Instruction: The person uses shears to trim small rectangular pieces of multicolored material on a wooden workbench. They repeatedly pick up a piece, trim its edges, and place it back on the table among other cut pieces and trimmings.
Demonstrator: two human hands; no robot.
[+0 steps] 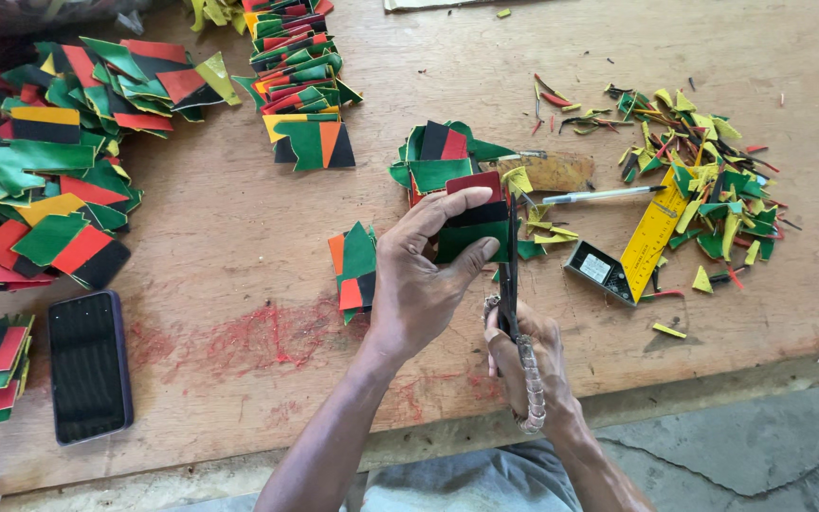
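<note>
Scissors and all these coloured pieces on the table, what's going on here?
A person is cutting at a wooden table. The left hand holds a red, black and green piece while the right hand works scissors along its edge. Stacks of similar pieces lie at the left beside a dark phone; offcuts, a yellow ruler and a pen lie at the right.

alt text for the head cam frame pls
Left hand holds a red, black and green piece while the right hand cuts it with scissors over a wooden table, offcuts to the right.
</note>
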